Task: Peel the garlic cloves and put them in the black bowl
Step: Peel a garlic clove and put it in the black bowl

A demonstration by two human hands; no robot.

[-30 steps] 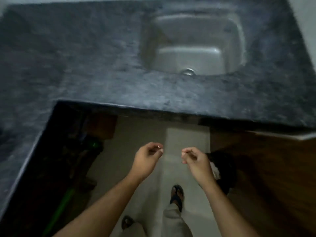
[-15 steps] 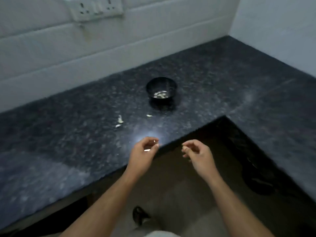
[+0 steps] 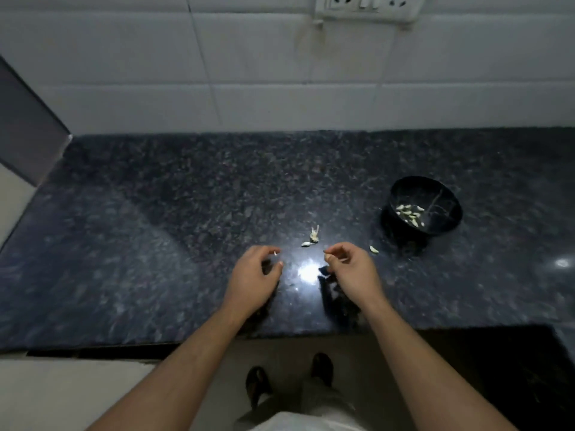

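Note:
The black bowl (image 3: 443, 199) stands on the dark granite counter (image 3: 186, 228) at the right, with several peeled garlic cloves (image 3: 410, 214) inside. My left hand (image 3: 253, 278) hovers over the counter's front part with curled fingers, and a small white garlic piece (image 3: 275, 252) shows at its fingertips. My right hand (image 3: 350, 270) is beside it, left of the bowl. Its fingers are curled with thumb and fingertips together, and I see nothing in them. Between and just beyond the hands lie a garlic stalk scrap (image 3: 315, 234), one clove (image 3: 306, 244) and another clove (image 3: 374, 249).
A white tiled wall (image 3: 280, 73) with a socket plate (image 3: 367, 6) rises behind the counter. A grey panel (image 3: 28, 135) closes the left end. A bright light reflection (image 3: 308, 272) lies between the hands. The counter's front edge runs below my wrists, with the floor and my feet (image 3: 258, 384) beneath.
The view swung from the sink, past the counter corner, to this stretch of counter. The bowl now sits at the right. Both hands kept their curled pose and are now over the counter.

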